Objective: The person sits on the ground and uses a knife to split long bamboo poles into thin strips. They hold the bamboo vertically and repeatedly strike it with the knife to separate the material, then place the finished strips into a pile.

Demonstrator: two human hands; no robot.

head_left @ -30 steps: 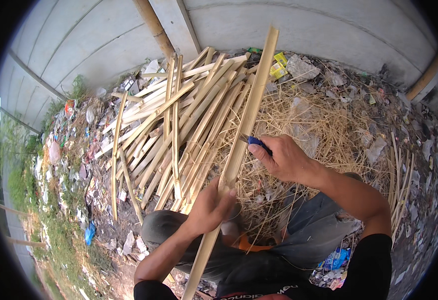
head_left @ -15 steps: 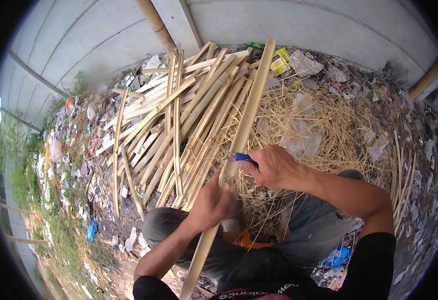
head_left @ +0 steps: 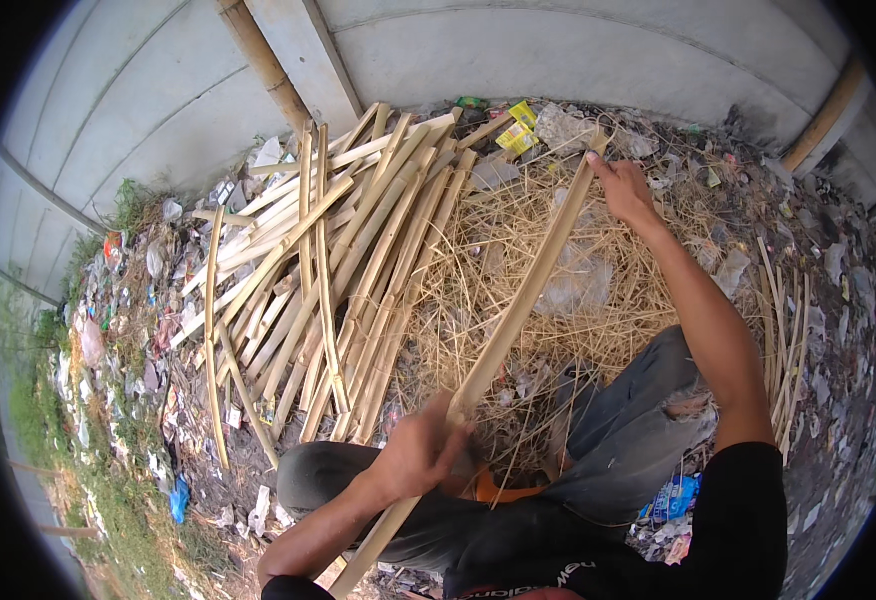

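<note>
Bamboo strip (head_left: 518,310) runs from 7 to 1 o'clock across the lap. Left hand (head_left: 420,452) grips it near the low end; right hand (head_left: 623,190) pinches the far tip. Risk: thin strip could bow, snap or slip, and splinters could cut. Ground: straw shavings (head_left: 478,260), split slats pile (head_left: 328,270) at 10 o'clock, litter, concrete wall (head_left: 158,90) behind.

I see one long, pale bamboo strip (head_left: 518,310), flat and narrow, slanting from low near my knees up across the straw pile (head_left: 518,250). Its far tip seems slightly split, though I can't tell for sure.
</note>
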